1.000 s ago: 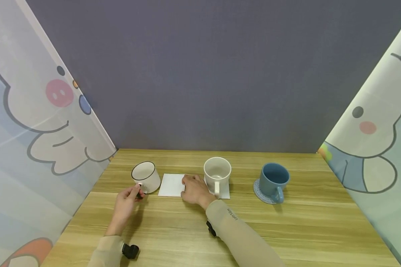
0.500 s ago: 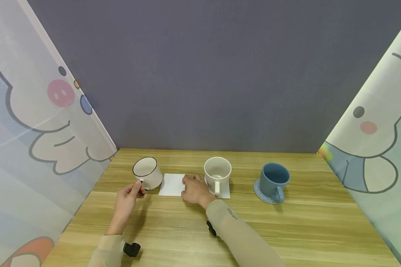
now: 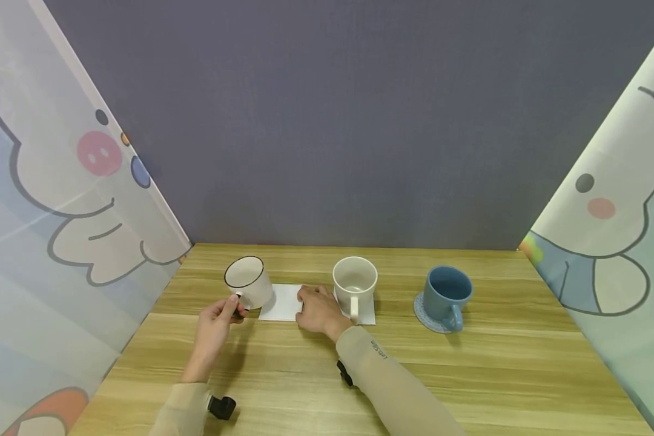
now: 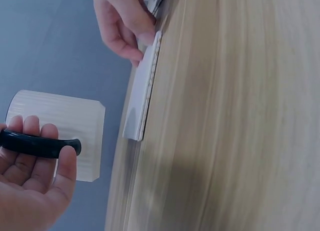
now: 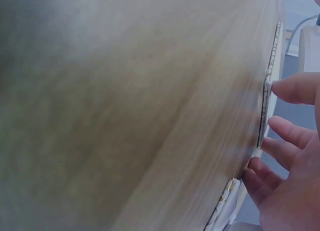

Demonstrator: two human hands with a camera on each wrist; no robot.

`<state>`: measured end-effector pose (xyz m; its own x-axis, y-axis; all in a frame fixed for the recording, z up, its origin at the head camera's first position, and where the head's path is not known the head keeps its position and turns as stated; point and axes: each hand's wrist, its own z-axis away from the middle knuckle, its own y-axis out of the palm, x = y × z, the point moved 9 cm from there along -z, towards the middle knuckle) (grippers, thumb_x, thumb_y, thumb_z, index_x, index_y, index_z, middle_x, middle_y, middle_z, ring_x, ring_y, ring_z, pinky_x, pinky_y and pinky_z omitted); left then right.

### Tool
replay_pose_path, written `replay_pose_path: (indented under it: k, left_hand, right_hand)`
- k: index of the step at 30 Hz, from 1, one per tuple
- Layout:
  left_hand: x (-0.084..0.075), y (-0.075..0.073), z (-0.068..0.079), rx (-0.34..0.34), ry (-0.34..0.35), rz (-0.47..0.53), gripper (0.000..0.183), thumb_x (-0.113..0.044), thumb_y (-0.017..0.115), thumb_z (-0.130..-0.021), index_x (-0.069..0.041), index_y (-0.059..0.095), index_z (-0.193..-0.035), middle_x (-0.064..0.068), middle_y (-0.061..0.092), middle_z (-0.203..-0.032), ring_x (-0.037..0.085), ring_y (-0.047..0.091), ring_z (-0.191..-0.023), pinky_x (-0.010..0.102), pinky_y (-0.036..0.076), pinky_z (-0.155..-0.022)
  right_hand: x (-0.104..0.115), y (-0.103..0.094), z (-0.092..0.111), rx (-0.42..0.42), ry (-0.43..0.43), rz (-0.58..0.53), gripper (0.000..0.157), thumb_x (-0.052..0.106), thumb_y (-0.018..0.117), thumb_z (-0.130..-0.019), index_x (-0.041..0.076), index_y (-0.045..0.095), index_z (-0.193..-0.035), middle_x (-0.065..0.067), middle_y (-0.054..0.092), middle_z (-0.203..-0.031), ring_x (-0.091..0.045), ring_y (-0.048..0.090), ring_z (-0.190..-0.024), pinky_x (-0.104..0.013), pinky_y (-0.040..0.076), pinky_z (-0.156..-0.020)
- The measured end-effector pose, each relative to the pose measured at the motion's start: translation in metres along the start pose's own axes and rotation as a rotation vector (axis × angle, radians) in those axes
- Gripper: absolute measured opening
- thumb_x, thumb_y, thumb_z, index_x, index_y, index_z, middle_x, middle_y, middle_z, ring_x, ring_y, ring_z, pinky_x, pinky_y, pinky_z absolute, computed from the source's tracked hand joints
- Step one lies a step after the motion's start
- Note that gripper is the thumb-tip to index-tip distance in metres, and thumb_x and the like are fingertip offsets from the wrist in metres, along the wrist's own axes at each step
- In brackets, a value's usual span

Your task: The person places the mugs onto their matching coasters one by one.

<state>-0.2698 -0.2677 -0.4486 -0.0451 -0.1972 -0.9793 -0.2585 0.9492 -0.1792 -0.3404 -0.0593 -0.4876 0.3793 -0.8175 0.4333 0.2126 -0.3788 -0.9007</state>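
My left hand grips the black handle of a white, black-rimmed mug. The mug is raised, a little tilted, and overlaps the left part of a white square coaster in the head view. On that coaster's right end, the fingertips and thumb of my right hand rest, slightly bent and spread; the hand hides what lies beneath it. In the right wrist view, the thumb and fingers touch the coaster's corrugated edge. Just right of this hand, a cream mug stands on another white coaster.
A blue mug stands on a round blue coaster at the right, its handle toward the front. Behind the wooden table rises a grey panel. Printed cartoon sheets flank both sides.
My left hand has lifted the black-rimmed mug and carried it rightward, to the coaster's left part. The right hand has kept its place.
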Motion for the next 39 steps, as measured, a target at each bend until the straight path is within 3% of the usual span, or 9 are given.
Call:
replay_pose_path:
  k: [7,14,22,39]
  left_hand:
    - [0.002,0.007,-0.001,0.007,-0.003,0.009,0.044,-0.025,0.051,-0.107,0.015,0.062,-0.092,0.016,0.064,-0.088,0.029,0.064,-0.085,0.028,0.056,-0.074]
    - [0.004,0.014,0.0,0.009,-0.016,0.007,0.042,-0.025,0.052,-0.107,0.013,0.063,-0.091,0.016,0.065,-0.087,0.024,0.065,-0.082,0.029,0.056,-0.074]
    - [0.002,0.026,-0.001,0.027,-0.005,0.009,0.041,-0.023,0.053,-0.106,0.013,0.064,-0.09,0.015,0.066,-0.086,0.019,0.063,-0.081,0.028,0.056,-0.074]
    - [0.008,0.043,-0.001,0.031,-0.011,0.004,0.036,-0.017,0.053,-0.106,0.011,0.064,-0.087,0.013,0.065,-0.081,0.016,0.061,-0.075,0.033,0.056,-0.073]
  right_hand:
    - [0.0,0.001,-0.001,0.002,0.005,-0.002,0.03,0.029,0.068,-0.09,0.018,0.063,-0.117,0.006,0.059,-0.134,-0.023,0.045,-0.124,-0.039,0.039,-0.101]
    - [0.0,0.001,0.0,0.005,0.015,-0.012,0.032,0.029,0.068,-0.089,0.017,0.063,-0.118,0.004,0.056,-0.141,-0.024,0.044,-0.127,-0.04,0.038,-0.103]
    - [-0.001,0.001,-0.001,0.0,0.01,-0.008,0.032,0.03,0.069,-0.089,0.018,0.063,-0.118,0.007,0.066,-0.107,-0.024,0.046,-0.124,-0.04,0.039,-0.102]
    - [-0.003,-0.001,-0.001,-0.015,0.018,-0.026,0.034,0.03,0.07,-0.086,0.018,0.061,-0.116,0.003,0.068,-0.115,-0.025,0.046,-0.125,-0.042,0.039,-0.102]
